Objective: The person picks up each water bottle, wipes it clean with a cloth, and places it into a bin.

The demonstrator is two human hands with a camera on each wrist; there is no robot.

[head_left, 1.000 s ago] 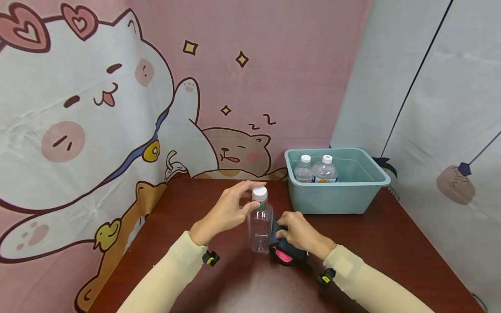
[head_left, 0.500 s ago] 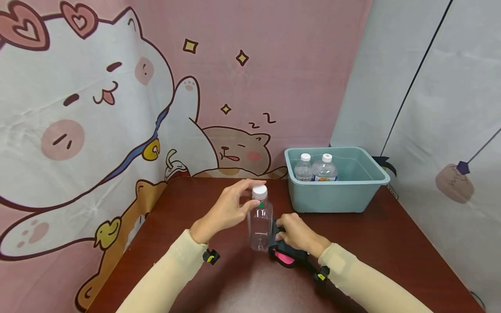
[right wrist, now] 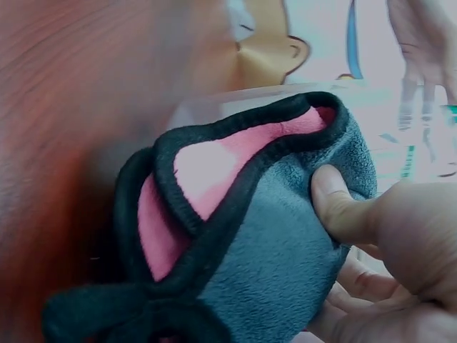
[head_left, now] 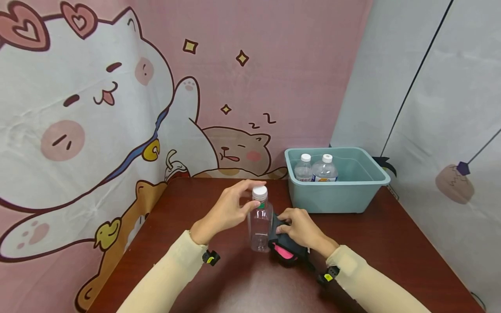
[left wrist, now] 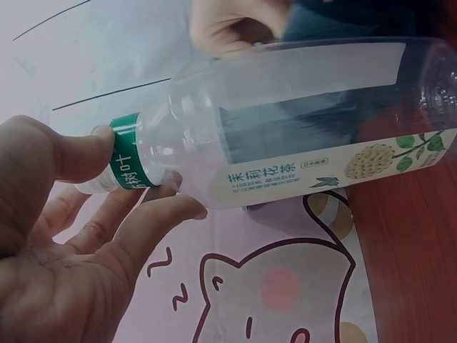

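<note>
A clear plastic bottle [head_left: 260,232] with a white cap [head_left: 259,192] stands upright on the table. Thumb and fingers of my left hand [head_left: 228,208] pinch it around the cap and neck. In the left wrist view, the bottle's green neck band [left wrist: 132,153] and a tea label [left wrist: 300,171] with a flower print show. My right hand [head_left: 303,228] grips a folded cloth [head_left: 287,248] against the bottle's right side. Up close in the right wrist view, this cloth [right wrist: 278,221] is dark grey and fuzzy, pink inside, with black trim; my right thumb [right wrist: 335,200] presses on it.
A light blue-green bin [head_left: 332,198] stands at the back right of the brown table [head_left: 219,287]. Inside its left part are two clear bottles [head_left: 325,169] with white caps. A cartoon-printed cloth backdrop [head_left: 289,65] hangs behind the table.
My right hand and the cloth have shifted slightly down and left, then back up and right along the bottle's side. The left hand and bottle stay put.
</note>
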